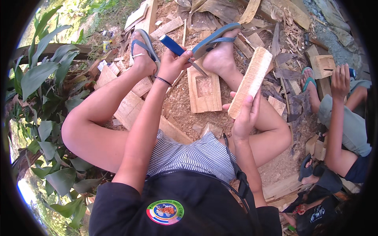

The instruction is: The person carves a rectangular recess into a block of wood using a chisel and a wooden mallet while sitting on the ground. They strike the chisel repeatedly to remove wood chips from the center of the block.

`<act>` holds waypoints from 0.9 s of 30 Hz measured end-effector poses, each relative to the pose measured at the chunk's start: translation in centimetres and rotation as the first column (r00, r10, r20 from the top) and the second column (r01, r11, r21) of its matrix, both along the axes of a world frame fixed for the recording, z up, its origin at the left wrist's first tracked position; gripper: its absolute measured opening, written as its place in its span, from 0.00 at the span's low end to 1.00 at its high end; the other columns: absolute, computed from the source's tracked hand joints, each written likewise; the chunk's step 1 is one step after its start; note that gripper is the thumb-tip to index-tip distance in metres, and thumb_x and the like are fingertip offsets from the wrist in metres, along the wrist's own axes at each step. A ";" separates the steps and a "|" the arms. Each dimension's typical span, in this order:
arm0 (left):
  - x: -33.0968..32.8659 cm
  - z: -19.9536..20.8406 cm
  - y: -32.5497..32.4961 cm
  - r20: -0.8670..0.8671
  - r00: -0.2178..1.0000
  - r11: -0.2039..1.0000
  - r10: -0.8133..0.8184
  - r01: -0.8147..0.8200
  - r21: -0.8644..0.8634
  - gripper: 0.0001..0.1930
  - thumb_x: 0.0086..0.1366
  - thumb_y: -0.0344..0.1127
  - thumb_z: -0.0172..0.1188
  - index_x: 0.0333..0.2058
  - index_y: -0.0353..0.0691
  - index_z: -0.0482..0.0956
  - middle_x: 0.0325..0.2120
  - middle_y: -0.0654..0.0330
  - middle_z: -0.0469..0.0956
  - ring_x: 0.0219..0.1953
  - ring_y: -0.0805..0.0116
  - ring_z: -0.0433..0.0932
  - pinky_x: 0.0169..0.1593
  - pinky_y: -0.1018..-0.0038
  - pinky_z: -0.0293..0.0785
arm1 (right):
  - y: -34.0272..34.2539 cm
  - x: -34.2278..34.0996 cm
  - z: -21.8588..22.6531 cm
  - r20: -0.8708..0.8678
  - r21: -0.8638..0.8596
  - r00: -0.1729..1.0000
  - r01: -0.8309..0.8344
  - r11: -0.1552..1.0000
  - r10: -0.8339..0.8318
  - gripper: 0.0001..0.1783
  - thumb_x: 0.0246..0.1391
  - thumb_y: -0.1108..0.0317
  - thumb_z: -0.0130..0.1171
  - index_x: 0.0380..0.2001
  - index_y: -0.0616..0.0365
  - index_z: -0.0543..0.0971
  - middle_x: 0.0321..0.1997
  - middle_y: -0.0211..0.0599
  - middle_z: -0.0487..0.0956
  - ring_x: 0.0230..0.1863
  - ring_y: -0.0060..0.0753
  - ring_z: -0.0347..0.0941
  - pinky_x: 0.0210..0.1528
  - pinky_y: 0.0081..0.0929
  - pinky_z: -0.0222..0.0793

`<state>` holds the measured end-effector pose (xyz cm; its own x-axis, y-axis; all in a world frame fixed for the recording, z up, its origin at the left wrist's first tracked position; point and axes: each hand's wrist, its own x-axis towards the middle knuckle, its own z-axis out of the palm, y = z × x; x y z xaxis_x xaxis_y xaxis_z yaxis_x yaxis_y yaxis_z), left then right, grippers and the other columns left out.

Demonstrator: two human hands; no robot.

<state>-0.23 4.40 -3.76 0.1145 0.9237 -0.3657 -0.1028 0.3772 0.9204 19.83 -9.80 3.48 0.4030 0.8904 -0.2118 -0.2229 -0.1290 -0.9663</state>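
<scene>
My left hand (175,62) is closed around a chisel with a blue handle (170,44). Its narrow metal blade slants down to the right, with the tip over the upper end of a flat wooden block (214,100); whether it touches, I cannot tell. A shallow rectangular recess is cut in the face of that block, which lies on the ground between my feet. In my right hand (246,116) is a thick, pale length of wood (252,80), gripped at its lower end and tilted up to the right, apart from the chisel.
Wood offcuts (132,106) and shavings cover the ground around my sandalled feet (220,59). Leafy plants (43,78) grow close on the left. At right, another person's hand (340,80) is beside a blue-handled tool and a wooden block (323,65). Someone else shows at lower right.
</scene>
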 end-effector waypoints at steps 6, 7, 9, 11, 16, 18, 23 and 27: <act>3.0 -0.6 -0.8 -0.187 0.981 0.962 -0.059 0.106 0.250 0.15 0.64 0.35 0.68 0.42 0.34 0.74 0.33 0.60 0.80 0.35 0.73 0.80 0.38 0.75 0.80 | 1.0 1.4 2.1 0.139 0.074 0.990 -0.015 0.997 0.004 0.34 0.71 0.53 0.41 0.70 0.64 0.52 0.57 0.43 0.69 0.49 0.34 0.75 0.30 0.24 0.82; 3.3 -0.7 -0.9 -0.223 0.974 0.945 -0.046 0.115 0.306 0.15 0.62 0.36 0.69 0.41 0.34 0.75 0.32 0.60 0.80 0.33 0.74 0.79 0.36 0.75 0.79 | 0.9 1.4 2.3 0.156 0.082 0.988 -0.022 0.996 0.009 0.34 0.71 0.53 0.41 0.70 0.64 0.52 0.58 0.43 0.69 0.49 0.34 0.76 0.30 0.24 0.82; 3.7 0.2 -1.3 -0.271 0.962 0.933 -0.040 0.133 0.335 0.15 0.62 0.36 0.70 0.40 0.34 0.76 0.30 0.60 0.80 0.31 0.74 0.80 0.36 0.74 0.79 | 0.9 1.3 2.6 0.189 0.100 0.982 -0.029 0.995 0.010 0.35 0.71 0.53 0.41 0.71 0.65 0.51 0.58 0.44 0.69 0.49 0.34 0.76 0.30 0.24 0.82; 3.9 0.8 -1.6 -0.324 0.945 0.916 -0.041 0.165 0.365 0.15 0.61 0.36 0.70 0.39 0.34 0.76 0.29 0.59 0.80 0.30 0.73 0.80 0.36 0.74 0.79 | 0.9 1.3 3.0 0.214 0.121 0.976 -0.058 0.991 0.031 0.36 0.71 0.53 0.42 0.71 0.66 0.51 0.58 0.45 0.70 0.49 0.33 0.76 0.30 0.23 0.82; 4.1 2.4 -2.1 -0.449 0.888 0.886 -0.104 0.287 0.363 0.12 0.62 0.32 0.69 0.39 0.34 0.76 0.33 0.61 0.81 0.35 0.75 0.80 0.38 0.75 0.79 | 1.5 1.3 3.8 0.252 0.178 0.963 -0.148 0.973 0.100 0.38 0.70 0.51 0.45 0.70 0.69 0.51 0.56 0.48 0.71 0.46 0.31 0.77 0.32 0.21 0.81; 4.3 2.4 -2.3 -0.424 0.899 0.890 -0.110 0.279 0.360 0.12 0.62 0.32 0.69 0.39 0.33 0.77 0.33 0.60 0.81 0.36 0.74 0.81 0.39 0.75 0.80 | 1.7 1.2 4.0 0.256 0.182 0.960 -0.165 0.969 0.116 0.38 0.70 0.51 0.46 0.70 0.69 0.50 0.56 0.48 0.72 0.46 0.30 0.77 0.32 0.19 0.81; 4.4 1.9 -2.7 -0.342 0.930 0.885 -0.136 0.269 0.379 0.11 0.62 0.31 0.68 0.38 0.33 0.77 0.32 0.59 0.82 0.36 0.74 0.81 0.39 0.74 0.80 | 2.6 2.3 4.9 0.491 0.175 0.852 -0.301 0.938 0.182 0.40 0.69 0.51 0.49 0.71 0.69 0.51 0.54 0.48 0.74 0.45 0.31 0.78 0.33 0.22 0.79; 4.5 1.6 -3.1 -0.414 0.900 0.866 -0.140 0.314 0.389 0.09 0.62 0.28 0.67 0.39 0.33 0.78 0.33 0.59 0.82 0.36 0.73 0.82 0.39 0.74 0.80 | 6.0 3.2 10.8 0.769 0.419 0.632 -0.381 0.824 -0.099 0.40 0.66 0.48 0.53 0.68 0.70 0.59 0.50 0.48 0.77 0.38 0.34 0.80 0.34 0.27 0.78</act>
<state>4.30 1.30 -2.19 0.2818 0.9594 0.0111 0.3055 -0.1006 0.9469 23.00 -3.82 14.29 0.0580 0.8121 0.5807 0.5606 0.4548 -0.6920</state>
